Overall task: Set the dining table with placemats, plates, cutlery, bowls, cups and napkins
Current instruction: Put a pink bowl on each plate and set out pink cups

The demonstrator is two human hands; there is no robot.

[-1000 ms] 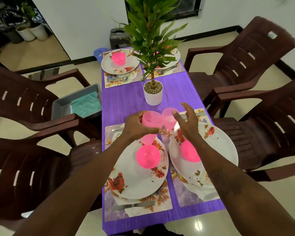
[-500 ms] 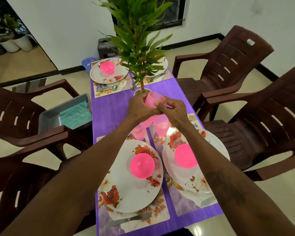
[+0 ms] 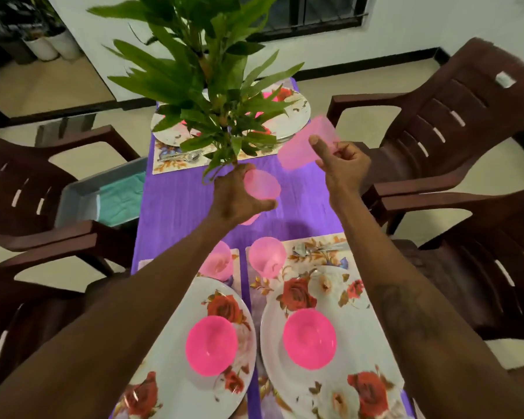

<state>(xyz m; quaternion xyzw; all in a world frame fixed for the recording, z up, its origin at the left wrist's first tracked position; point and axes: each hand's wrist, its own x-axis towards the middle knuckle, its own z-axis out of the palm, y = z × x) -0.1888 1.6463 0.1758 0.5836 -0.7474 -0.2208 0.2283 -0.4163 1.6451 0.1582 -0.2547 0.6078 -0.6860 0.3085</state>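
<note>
My left hand (image 3: 235,196) grips a pale pink cup (image 3: 262,187) above the middle of the purple table (image 3: 176,204). Further right and higher, my right hand (image 3: 341,164) holds a second pink cup (image 3: 307,143), tilted on its side. Two more pink cups (image 3: 218,261) (image 3: 266,261) stand on the near placemats. Near me lie two floral plates (image 3: 170,358) (image 3: 357,343), each with a bright pink bowl (image 3: 211,344) (image 3: 309,338). Cutlery (image 3: 321,247) rests beside the right plate. Two far plates (image 3: 168,133) (image 3: 294,113) sit behind the plant.
A leafy potted plant (image 3: 206,86) rises mid-table, just beyond my left hand. Brown plastic chairs (image 3: 442,116) (image 3: 25,189) flank both sides. A grey bin (image 3: 73,195) holding teal cloth (image 3: 120,198) sits on the left chair.
The stacked cups have come apart: my right hand pulled one away up and to the right, my left keeps the other. My view moved forward over the table.
</note>
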